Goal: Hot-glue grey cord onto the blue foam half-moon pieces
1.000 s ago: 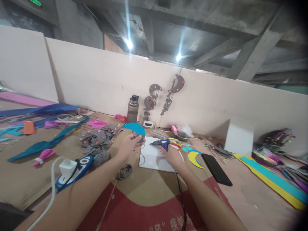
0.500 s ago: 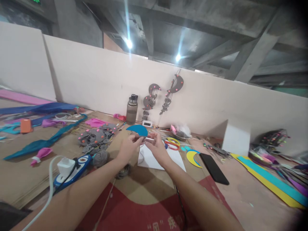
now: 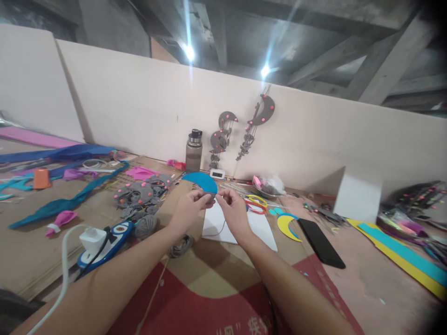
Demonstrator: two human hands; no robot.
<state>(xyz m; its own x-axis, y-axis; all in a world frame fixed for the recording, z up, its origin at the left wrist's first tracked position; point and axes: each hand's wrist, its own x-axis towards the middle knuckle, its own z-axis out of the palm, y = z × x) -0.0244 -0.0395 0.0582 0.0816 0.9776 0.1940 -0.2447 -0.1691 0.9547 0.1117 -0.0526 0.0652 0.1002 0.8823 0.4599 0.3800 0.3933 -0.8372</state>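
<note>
Nearest, a red printed sheet (image 3: 209, 307) of cardboard lies over the counter's (image 3: 366, 288) front edge, with brown cardboard beyond it. To the left a white plug on a blue power strip (image 3: 104, 239) sits beside a ball of grey yarn (image 3: 145, 226) and a coil of grey cord (image 3: 181, 245). Above a flat white sheet (image 3: 260, 228) both hands meet. The left hand (image 3: 188, 210) pinches the lower edge of a blue foam semicircle (image 3: 200, 181) between thumb and fingers (image 3: 204, 197), the curved edge standing upward. The right hand (image 3: 234, 211) has its fingers pressed together in a pinch just beside the left fingertips; what they grip is too small to tell. A thin thread hangs below. Right of the hands lie red and yellow scissors (image 3: 254, 204), a yellow foam crescent (image 3: 288, 225) and a black phone (image 3: 321, 242). Left lies a heap of grey felt pieces (image 3: 141, 195) with pink dots. At the far edge a smoky plastic bottle (image 3: 193, 151) stands upright, dark cap on; its contents cannot be told. Grey crescent hangings (image 3: 244, 125) hang on the pale wall.
</note>
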